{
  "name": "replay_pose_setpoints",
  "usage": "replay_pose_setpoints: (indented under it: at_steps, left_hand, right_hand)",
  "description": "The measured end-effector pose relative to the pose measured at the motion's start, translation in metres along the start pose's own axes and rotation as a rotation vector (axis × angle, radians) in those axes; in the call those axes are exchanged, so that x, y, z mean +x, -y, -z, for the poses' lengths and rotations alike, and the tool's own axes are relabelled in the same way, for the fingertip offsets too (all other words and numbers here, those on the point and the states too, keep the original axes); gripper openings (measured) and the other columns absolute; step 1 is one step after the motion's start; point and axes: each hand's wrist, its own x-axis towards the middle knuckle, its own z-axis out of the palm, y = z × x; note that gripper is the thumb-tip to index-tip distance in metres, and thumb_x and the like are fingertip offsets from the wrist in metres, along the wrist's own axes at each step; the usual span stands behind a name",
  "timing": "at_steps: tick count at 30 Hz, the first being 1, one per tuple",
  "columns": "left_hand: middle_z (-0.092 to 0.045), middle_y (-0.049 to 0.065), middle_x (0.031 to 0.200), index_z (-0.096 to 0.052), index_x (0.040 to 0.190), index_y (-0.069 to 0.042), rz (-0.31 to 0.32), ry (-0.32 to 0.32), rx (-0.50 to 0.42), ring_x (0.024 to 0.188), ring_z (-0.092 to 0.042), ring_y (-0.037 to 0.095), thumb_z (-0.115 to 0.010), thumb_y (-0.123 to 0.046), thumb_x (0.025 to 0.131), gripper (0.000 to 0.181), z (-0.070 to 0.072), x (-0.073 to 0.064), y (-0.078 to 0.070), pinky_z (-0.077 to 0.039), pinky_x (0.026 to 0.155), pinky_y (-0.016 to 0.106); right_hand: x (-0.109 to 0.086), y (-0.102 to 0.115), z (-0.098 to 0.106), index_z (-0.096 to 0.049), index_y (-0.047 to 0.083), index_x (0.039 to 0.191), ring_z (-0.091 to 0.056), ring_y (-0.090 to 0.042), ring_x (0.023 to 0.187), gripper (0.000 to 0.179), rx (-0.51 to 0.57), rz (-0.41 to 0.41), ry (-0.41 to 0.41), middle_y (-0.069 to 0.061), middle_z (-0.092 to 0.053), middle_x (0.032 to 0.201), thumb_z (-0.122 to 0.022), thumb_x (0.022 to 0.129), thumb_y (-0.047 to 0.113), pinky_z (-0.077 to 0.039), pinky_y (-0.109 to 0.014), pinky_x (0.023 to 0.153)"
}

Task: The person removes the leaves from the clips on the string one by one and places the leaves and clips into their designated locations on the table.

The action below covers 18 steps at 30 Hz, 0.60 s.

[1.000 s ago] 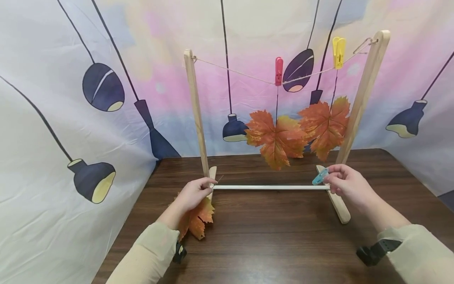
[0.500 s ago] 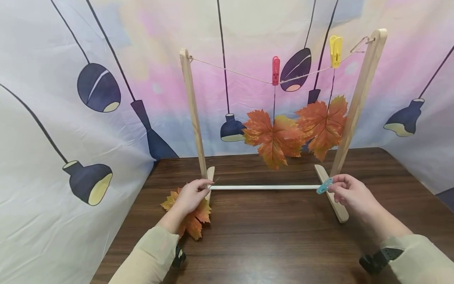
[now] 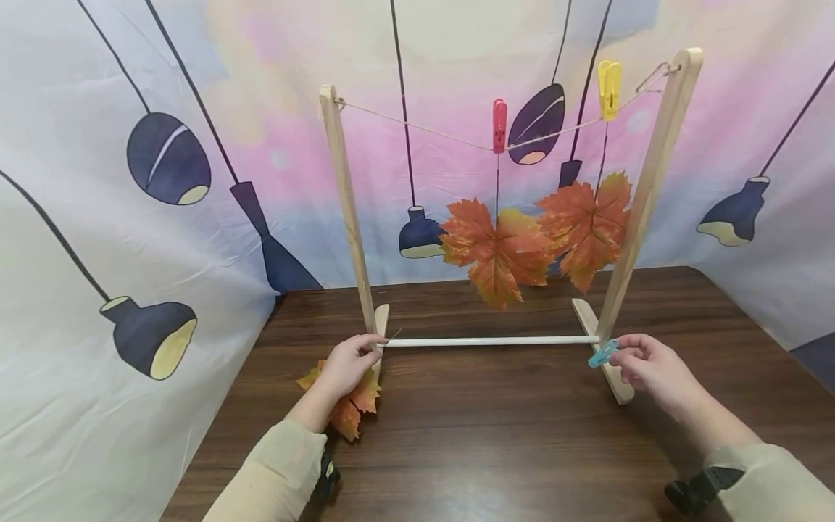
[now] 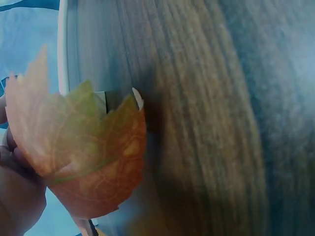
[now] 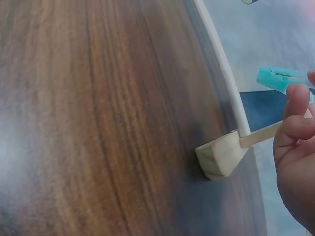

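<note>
My left hand [image 3: 350, 364] pinches the thin stem of an orange-yellow artificial maple leaf [image 3: 352, 406], which hangs below the fingers near the rack's left foot. That leaf [image 4: 83, 147] fills much of the left wrist view and covers part of the hand. In my right hand [image 3: 659, 370] a light blue clothespin [image 3: 603, 353] is held between thumb and fingers, beside the right post's base. The same clothespin [image 5: 280, 78] shows at the right edge of the right wrist view. Two more maple leaves hang from a string [image 3: 424, 129], one by a red clothespin [image 3: 499, 126], one by a yellow clothespin [image 3: 609, 90].
A wooden rack has a left post [image 3: 346, 196], a right post [image 3: 652, 188] and a white crossbar [image 3: 489, 341] low between them. It stands on a dark wood table [image 3: 483, 435]. Behind is a cloth backdrop [image 3: 274, 43] printed with lamps.
The right hand has lowered slightly with the blue clothespin, whose angle has turned. The left hand keeps hold of the leaf stem. The whole view has shifted a little.
</note>
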Motion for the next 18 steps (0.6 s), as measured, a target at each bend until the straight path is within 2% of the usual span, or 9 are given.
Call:
replay_pose_setpoints:
  at_steps: [12, 18]
  left_hand:
    - [-0.056, 0.002, 0.076, -0.067, 0.113, -0.008, 0.055, 0.071, -0.081, 0.063, -0.046, 0.017, -0.06, -0.009, 0.091, 0.023, -0.002, -0.003, 0.011, -0.039, 0.058, 0.031]
    - [-0.057, 0.002, 0.076, -0.067, 0.112, -0.008, 0.077, 0.088, -0.071, 0.062, -0.046, 0.017, -0.061, -0.011, 0.091, 0.022, -0.003, -0.005, 0.017, -0.039, 0.058, 0.031]
  right_hand:
    - [-0.005, -0.013, -0.003, -0.036, -0.01, 0.119, -0.053, -0.013, 0.066, 0.035, 0.008, -0.047, -0.001, -0.013, -0.06, 0.092, -0.051, 0.094, 0.009, -0.046, -0.027, 0.058]
    - [-0.006, -0.02, -0.004, -0.035, -0.011, 0.12, -0.053, -0.012, 0.065, 0.037, 0.021, -0.049, 0.0, -0.01, -0.061, 0.091, -0.051, 0.094, 0.008, -0.046, -0.026, 0.057]
